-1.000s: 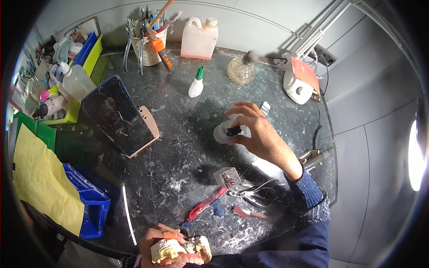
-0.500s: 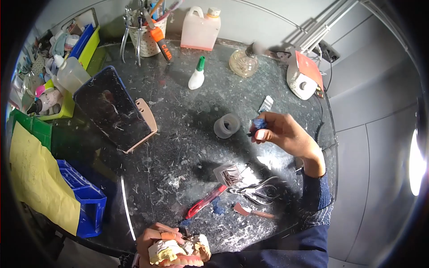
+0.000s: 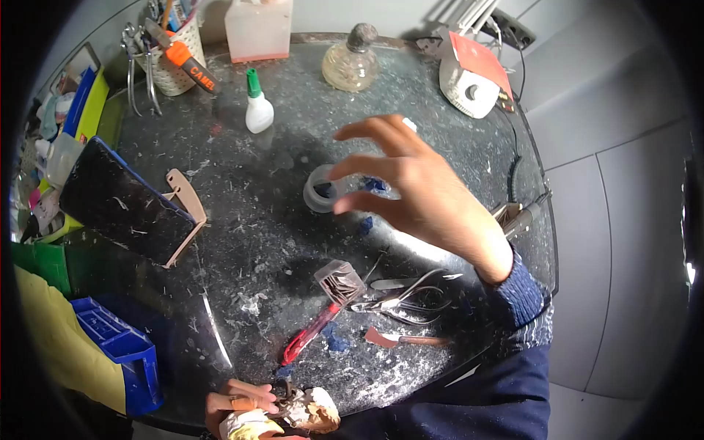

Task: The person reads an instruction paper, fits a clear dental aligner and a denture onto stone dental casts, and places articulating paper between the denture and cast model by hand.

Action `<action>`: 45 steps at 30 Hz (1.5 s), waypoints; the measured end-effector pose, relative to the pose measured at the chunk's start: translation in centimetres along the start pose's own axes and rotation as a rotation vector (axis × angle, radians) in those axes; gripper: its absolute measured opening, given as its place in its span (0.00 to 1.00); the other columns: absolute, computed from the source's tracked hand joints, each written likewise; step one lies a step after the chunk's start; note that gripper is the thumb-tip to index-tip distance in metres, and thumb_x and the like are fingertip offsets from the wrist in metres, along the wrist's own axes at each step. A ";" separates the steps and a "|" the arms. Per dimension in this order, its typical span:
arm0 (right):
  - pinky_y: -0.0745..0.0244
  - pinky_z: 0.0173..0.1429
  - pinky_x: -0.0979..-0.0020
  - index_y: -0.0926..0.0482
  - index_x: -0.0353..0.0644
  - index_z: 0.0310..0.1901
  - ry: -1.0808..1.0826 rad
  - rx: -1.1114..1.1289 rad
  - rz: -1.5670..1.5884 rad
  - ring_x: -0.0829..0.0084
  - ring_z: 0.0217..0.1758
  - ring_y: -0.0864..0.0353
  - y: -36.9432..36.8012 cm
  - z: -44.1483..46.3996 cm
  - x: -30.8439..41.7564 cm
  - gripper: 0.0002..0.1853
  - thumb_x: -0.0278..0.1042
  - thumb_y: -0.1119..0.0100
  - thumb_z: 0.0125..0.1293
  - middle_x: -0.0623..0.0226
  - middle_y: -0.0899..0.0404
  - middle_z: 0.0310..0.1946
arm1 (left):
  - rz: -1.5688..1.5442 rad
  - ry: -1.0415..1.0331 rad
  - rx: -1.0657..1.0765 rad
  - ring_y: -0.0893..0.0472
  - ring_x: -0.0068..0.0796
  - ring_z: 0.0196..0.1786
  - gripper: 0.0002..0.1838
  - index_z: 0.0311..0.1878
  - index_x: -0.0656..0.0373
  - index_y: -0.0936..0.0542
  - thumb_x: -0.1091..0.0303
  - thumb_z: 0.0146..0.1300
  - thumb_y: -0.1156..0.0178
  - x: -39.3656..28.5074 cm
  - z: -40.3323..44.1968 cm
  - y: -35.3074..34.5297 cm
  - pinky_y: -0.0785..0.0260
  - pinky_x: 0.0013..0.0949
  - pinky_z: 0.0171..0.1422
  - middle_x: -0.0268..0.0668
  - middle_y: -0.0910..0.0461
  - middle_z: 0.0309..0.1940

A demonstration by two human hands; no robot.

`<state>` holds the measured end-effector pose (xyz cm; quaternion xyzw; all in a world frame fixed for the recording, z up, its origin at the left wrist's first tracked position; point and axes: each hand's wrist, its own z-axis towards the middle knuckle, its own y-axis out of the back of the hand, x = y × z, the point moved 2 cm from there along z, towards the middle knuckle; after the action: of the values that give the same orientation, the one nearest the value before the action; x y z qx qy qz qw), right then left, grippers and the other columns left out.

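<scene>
At the bottom edge my left hand (image 3: 236,403), an orange band round one finger, is closed on a plaster dental model (image 3: 317,411), partly cut off by the frame. My right hand (image 3: 433,194) hovers with fingers spread, holding nothing. Its thumb and fingertips are beside a small translucent plastic cup (image 3: 314,199) with something dark inside. Dark blue wax-like pieces (image 3: 366,226) lie beneath and next to that hand. Nearer me are a clear box (image 3: 340,281) of thin dark strips, a red pen-like tool (image 3: 309,334) and metal pliers (image 3: 392,304).
A wooden-handled tool (image 3: 422,340) and blue scraps (image 3: 335,339) lie in white dust. A green-capped bottle (image 3: 259,114), a round glass bottle (image 3: 350,67) and a white device (image 3: 469,88) stand behind. Left are a dark-topped box (image 3: 125,202) and a blue bin (image 3: 117,337).
My right hand has let go of the blue piece, spread its fingers and moved towards the cup. The view has shifted, and the dental model sits lower in the frame.
</scene>
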<state>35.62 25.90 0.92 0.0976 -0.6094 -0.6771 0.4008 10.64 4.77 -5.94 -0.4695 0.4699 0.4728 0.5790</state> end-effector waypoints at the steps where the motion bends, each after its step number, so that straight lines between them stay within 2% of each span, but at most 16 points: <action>1: 0.30 0.54 0.65 0.20 0.43 0.37 0.086 -0.040 -0.023 0.65 0.53 0.32 -1.1 0.3 -0.2 0.09 0.34 0.38 0.53 0.63 0.28 0.47 | 0.002 0.003 0.004 0.21 0.37 0.32 0.19 0.36 0.64 0.35 0.64 0.53 0.34 0.0 0.1 0.0 0.24 0.41 0.46 0.47 0.20 0.27; 6: 0.27 0.50 0.65 0.20 0.42 0.33 0.051 0.126 -0.078 0.61 0.51 0.29 -3.8 1.2 -0.7 0.05 0.29 0.40 0.52 0.61 0.26 0.43 | 0.018 0.011 0.022 0.21 0.37 0.31 0.19 0.35 0.64 0.36 0.64 0.54 0.35 -0.5 -0.1 0.4 0.24 0.41 0.46 0.47 0.20 0.27; 9: 0.28 0.56 0.67 0.22 0.38 0.39 0.029 0.348 -0.095 0.62 0.55 0.30 -3.6 2.4 -1.0 0.09 0.30 0.42 0.57 0.58 0.26 0.47 | 0.020 0.015 0.028 0.22 0.37 0.31 0.19 0.35 0.64 0.36 0.64 0.54 0.36 -0.7 -0.4 0.5 0.24 0.41 0.46 0.47 0.20 0.27; 14: 0.27 0.55 0.66 0.21 0.37 0.42 -0.130 0.310 0.040 0.61 0.49 0.23 -2.7 3.3 -1.8 0.15 0.37 0.38 0.54 0.58 0.24 0.47 | 0.016 0.020 0.047 0.22 0.37 0.31 0.18 0.34 0.63 0.37 0.64 0.56 0.37 -0.9 -0.3 0.6 0.24 0.41 0.46 0.47 0.21 0.26; 18: 0.27 0.52 0.67 0.20 0.38 0.41 -0.021 0.223 0.216 0.64 0.49 0.22 -1.8 3.4 -3.0 0.17 0.44 0.42 0.59 0.61 0.22 0.45 | 0.019 0.017 0.042 0.22 0.37 0.30 0.18 0.34 0.63 0.37 0.64 0.56 0.37 -0.7 -0.2 0.5 0.24 0.41 0.45 0.47 0.21 0.26; 21: 0.27 0.52 0.67 0.19 0.37 0.37 -0.058 0.152 0.288 0.68 0.48 0.22 -0.6 3.3 -3.4 0.16 0.44 0.41 0.59 0.63 0.22 0.46 | 0.023 0.017 0.031 0.22 0.37 0.30 0.18 0.34 0.63 0.37 0.64 0.56 0.37 -0.6 -0.2 0.4 0.24 0.41 0.45 0.47 0.21 0.26; 22: 0.27 0.45 0.68 0.21 0.33 0.38 -0.019 0.083 0.387 0.66 0.39 0.21 -0.4 3.1 -3.8 0.19 0.45 0.42 0.61 0.58 0.20 0.39 | 0.025 0.019 0.029 0.22 0.37 0.30 0.18 0.34 0.63 0.37 0.64 0.56 0.37 -0.5 0.1 0.5 0.24 0.41 0.45 0.47 0.21 0.26; 29: 0.30 0.47 0.72 0.20 0.35 0.39 -0.125 0.203 0.616 0.75 0.44 0.24 1.9 0.4 -2.9 0.20 0.48 0.47 0.63 0.64 0.23 0.47 | 0.036 0.020 0.010 0.22 0.36 0.30 0.18 0.34 0.63 0.37 0.64 0.56 0.38 -0.4 0.1 0.4 0.23 0.40 0.45 0.46 0.21 0.25; 30: 0.30 0.50 0.70 0.21 0.38 0.44 -0.124 0.273 0.626 0.72 0.49 0.24 2.0 0.1 -2.8 0.17 0.43 0.49 0.65 0.64 0.23 0.47 | 0.039 0.019 0.010 0.22 0.36 0.30 0.18 0.34 0.63 0.37 0.64 0.56 0.38 -0.4 -0.1 0.4 0.23 0.40 0.45 0.46 0.21 0.25; 33: 0.30 0.52 0.68 0.21 0.40 0.45 -0.037 0.251 0.287 0.68 0.51 0.25 1.0 -1.8 -3.1 0.13 0.37 0.50 0.66 0.65 0.23 0.47 | 0.041 0.024 0.006 0.22 0.36 0.30 0.18 0.34 0.63 0.38 0.65 0.56 0.38 -0.4 0.0 0.2 0.23 0.40 0.45 0.46 0.21 0.25; 34: 0.29 0.52 0.65 0.21 0.36 0.40 -0.053 0.081 0.068 0.61 0.46 0.23 0.2 -2.3 -3.2 0.09 0.30 0.46 0.62 0.57 0.23 0.41 | 0.045 0.025 0.006 0.22 0.36 0.30 0.18 0.34 0.63 0.38 0.65 0.56 0.38 -0.3 0.1 0.3 0.23 0.40 0.45 0.46 0.21 0.24; 37: 0.26 0.47 0.66 0.22 0.36 0.40 -0.309 0.034 -0.002 0.61 0.41 0.21 1.0 -2.3 -4.0 0.08 0.28 0.46 0.62 0.57 0.21 0.38 | 0.045 0.026 0.005 0.22 0.36 0.30 0.18 0.34 0.63 0.38 0.65 0.56 0.38 -0.5 -0.2 0.3 0.23 0.40 0.45 0.46 0.21 0.24; 38: 0.24 0.42 0.67 0.22 0.36 0.39 -0.409 0.054 0.051 0.61 0.35 0.19 1.0 -2.2 -4.2 0.08 0.29 0.42 0.59 0.57 0.19 0.33 | 0.048 0.027 0.002 0.22 0.36 0.30 0.18 0.34 0.63 0.38 0.65 0.56 0.38 -0.5 -0.1 0.3 0.23 0.40 0.45 0.46 0.21 0.24; 41: 0.24 0.40 0.69 0.22 0.35 0.37 -0.427 0.061 0.178 0.63 0.34 0.18 -0.9 -3.0 -4.7 0.10 0.30 0.38 0.54 0.57 0.19 0.29 | 0.051 0.030 -0.002 0.22 0.36 0.30 0.18 0.34 0.63 0.38 0.65 0.56 0.38 -0.7 -0.3 0.2 0.23 0.39 0.45 0.45 0.22 0.24; 42: 0.26 0.37 0.74 0.21 0.37 0.39 -0.496 0.111 0.212 0.75 0.33 0.20 -1.3 -3.1 -4.5 0.12 0.31 0.36 0.54 0.64 0.18 0.32 | 0.052 0.031 -0.008 0.22 0.36 0.30 0.18 0.34 0.63 0.38 0.65 0.56 0.38 -0.8 -0.4 0.1 0.23 0.39 0.44 0.45 0.22 0.24; 45: 0.26 0.37 0.75 0.21 0.37 0.40 -0.473 0.057 0.242 0.77 0.32 0.20 -1.9 -3.6 -4.8 0.11 0.28 0.37 0.54 0.64 0.18 0.32 | 0.048 0.037 -0.033 0.22 0.36 0.30 0.18 0.34 0.63 0.38 0.65 0.56 0.38 -1.0 -0.3 -0.2 0.23 0.39 0.44 0.45 0.22 0.23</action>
<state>40.20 26.24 -3.38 -0.1257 -0.7123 -0.6108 0.3222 10.67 4.38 -4.95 -0.4764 0.4838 0.4855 0.5507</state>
